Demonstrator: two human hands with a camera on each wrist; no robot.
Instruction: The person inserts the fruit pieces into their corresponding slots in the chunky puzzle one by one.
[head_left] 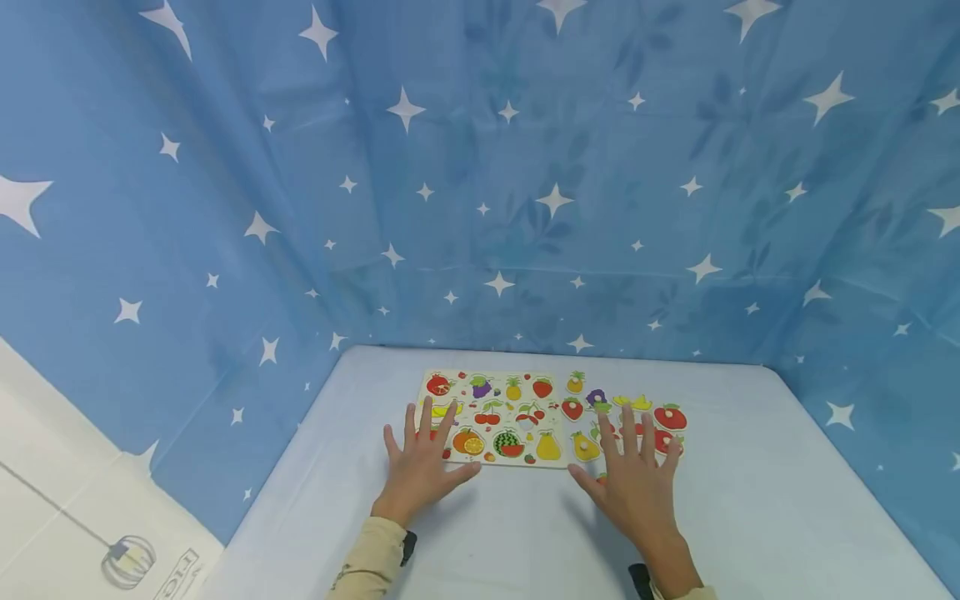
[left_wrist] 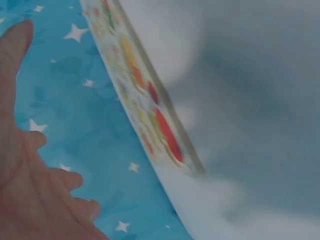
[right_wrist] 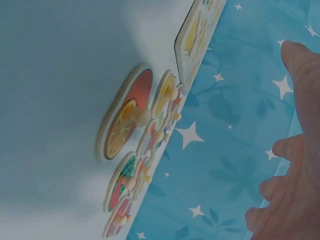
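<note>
Board [head_left: 510, 417] and pieces [head_left: 670, 417] lie near left hand [head_left: 417, 475] and right hand [head_left: 636, 487], both splayed, empty.

The head camera looks forward and down, rather far from the surface [head_left: 517, 533]. Each wrist camera looks low across it, much nearer, turned sideways. Both wrist views share the fruit board [left_wrist: 141, 90], which reaches the top of each frame, and the starry curtain [head_left: 480, 167].

"Where did the puzzle board [head_left: 506, 423] lie?"
"On the worktop [head_left: 757, 492], just left of the loose fruit pieces [head_left: 586, 448], with the curtain [head_left: 480, 167] behind."
"And before them?"
"The left fingers [head_left: 425, 421], raised near the board's near left corner; the right fingers [head_left: 628, 435], near the pieces' front side."
</note>
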